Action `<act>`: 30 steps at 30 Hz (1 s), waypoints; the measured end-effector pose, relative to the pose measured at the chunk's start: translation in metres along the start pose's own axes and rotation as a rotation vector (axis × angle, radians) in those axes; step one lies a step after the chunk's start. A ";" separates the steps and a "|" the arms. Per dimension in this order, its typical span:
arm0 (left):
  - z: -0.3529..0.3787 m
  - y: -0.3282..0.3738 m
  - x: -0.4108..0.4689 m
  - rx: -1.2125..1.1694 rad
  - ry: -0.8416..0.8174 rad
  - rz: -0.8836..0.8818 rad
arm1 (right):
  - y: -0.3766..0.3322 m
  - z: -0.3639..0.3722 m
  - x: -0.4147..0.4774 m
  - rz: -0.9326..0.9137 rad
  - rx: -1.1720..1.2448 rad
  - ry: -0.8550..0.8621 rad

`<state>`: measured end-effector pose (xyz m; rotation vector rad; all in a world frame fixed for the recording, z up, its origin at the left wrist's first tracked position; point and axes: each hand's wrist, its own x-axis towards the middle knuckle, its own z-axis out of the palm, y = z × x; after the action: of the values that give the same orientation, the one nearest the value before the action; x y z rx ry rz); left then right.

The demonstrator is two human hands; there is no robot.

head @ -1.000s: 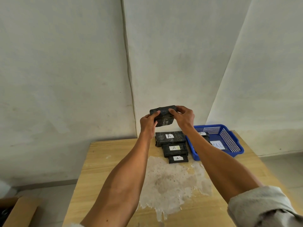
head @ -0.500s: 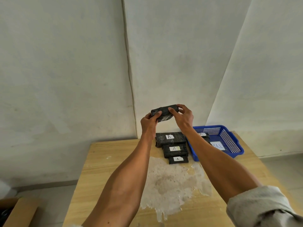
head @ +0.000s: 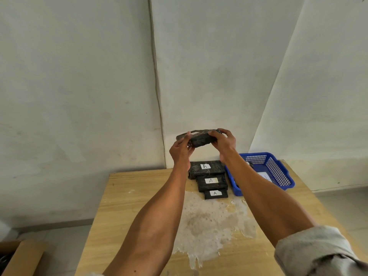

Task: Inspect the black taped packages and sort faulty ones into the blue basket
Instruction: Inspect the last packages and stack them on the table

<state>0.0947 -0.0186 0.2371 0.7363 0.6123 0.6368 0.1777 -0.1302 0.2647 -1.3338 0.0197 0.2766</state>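
I hold a black taped package up in the air above the table's far edge, gripped at its two ends by my left hand and my right hand. Its top face tilts toward me and shows a sliver of white label. Below it three black packages with white "A" labels lie in a row: a large one, a middle one and a small one. The blue basket stands to their right, with a white paper and a dark package partly hidden by my right forearm.
The wooden table has a large whitish patch of worn surface at its middle. White walls close in right behind the table. A cardboard box sits on the floor at the lower left.
Both hands have rotated the held package, from its broad face toward me to nearly flat with its top edge-on, and lifted it slightly.
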 end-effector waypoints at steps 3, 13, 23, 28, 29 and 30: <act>0.000 0.001 0.002 0.009 0.060 -0.048 | 0.003 -0.002 0.004 0.010 0.012 -0.028; 0.003 0.003 -0.001 0.043 -0.084 -0.091 | 0.000 0.001 -0.001 0.073 -0.072 -0.052; -0.028 0.040 0.029 0.033 0.094 -0.062 | -0.006 -0.027 0.010 0.085 0.033 -0.069; -0.033 0.034 0.029 0.185 0.110 -0.043 | 0.005 -0.031 0.024 0.021 -0.150 0.072; -0.034 0.032 0.029 0.218 0.121 -0.041 | 0.007 -0.032 0.027 0.018 -0.188 0.073; -0.035 0.031 0.030 0.248 0.132 -0.039 | 0.010 -0.034 0.028 0.021 -0.222 0.071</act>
<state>0.0805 0.0350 0.2311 0.9156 0.8357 0.5825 0.2080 -0.1553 0.2426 -1.5641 0.0643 0.2541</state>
